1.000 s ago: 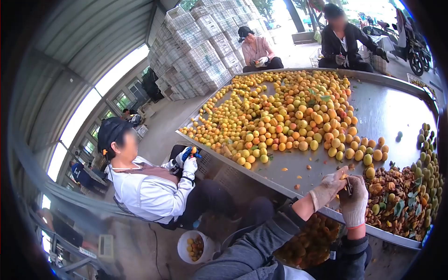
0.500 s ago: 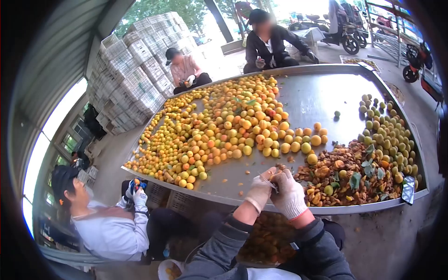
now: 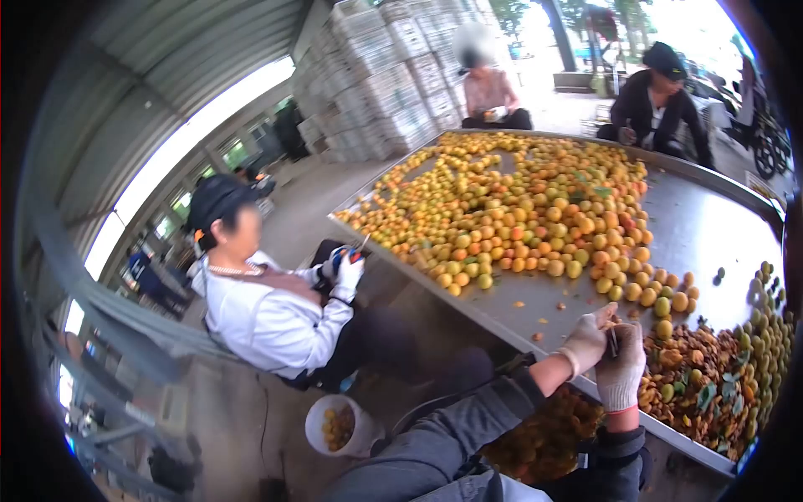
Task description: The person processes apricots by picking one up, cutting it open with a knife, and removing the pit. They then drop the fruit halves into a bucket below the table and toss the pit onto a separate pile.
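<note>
My left hand [image 3: 586, 341], in a white glove, is closed with its fingertips brought together over the near edge of a metal table [image 3: 510, 301]. Right against it, my right hand [image 3: 622, 368], in a white knit glove, is closed around a thin dark tool [image 3: 613, 341]. A small brownish piece shows between the fingertips; I cannot tell what it is. Beyond my hands lie many yellow-orange apricots [image 3: 535, 226]. To their right is a heap of brown and orange fruit scraps [image 3: 694, 376] with leaves, bordered by greenish fruit [image 3: 768, 335].
On my left sits a person in a white top [image 3: 272, 309], holding something blue and orange. Two more people [image 3: 493, 92] [image 3: 665, 105] sit at the far edge. A white bucket [image 3: 364, 422] of fruit stands by my left. Below my forearms is more fruit [image 3: 544, 443]. Crates [image 3: 376, 75] are stacked behind.
My view has swung left, so the table and my hands appear farther right. The white bucket and left-hand person show more fully. My hands stay together.
</note>
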Motion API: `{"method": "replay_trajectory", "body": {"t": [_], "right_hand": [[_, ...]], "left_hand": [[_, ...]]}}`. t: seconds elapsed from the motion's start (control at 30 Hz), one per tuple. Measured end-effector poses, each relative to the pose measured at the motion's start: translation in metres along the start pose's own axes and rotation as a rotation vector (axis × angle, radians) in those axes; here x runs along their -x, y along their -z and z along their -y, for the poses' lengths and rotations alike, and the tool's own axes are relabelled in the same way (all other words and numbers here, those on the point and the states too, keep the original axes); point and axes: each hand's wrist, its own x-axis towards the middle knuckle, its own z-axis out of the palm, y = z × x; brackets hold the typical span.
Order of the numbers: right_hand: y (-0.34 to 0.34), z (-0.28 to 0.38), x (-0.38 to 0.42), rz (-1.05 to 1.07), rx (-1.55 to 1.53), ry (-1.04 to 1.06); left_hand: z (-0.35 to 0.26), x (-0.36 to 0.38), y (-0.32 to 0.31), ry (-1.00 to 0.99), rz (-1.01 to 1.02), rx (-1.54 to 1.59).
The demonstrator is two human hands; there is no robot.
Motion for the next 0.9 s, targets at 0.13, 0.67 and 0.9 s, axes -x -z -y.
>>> {"method": "replay_trajectory", "body": {"t": [0.13,0.67,0.9], "right_hand": [[-0.015,0.008,0.001,0.0,0.018,0.059],[-0.03,0.0,0.004,-0.035,-0.299,-0.091],[0.058,-0.022,-0.013,-0.214,0.16,-0.313]], "left_hand": [[0.004,0.002,0.005,0.177,-0.081,0.27],[0.025,0.003,0.047,0.108,0.025,0.22],[0.033,0.011,0.03,0.294,0.033,0.969]]}}
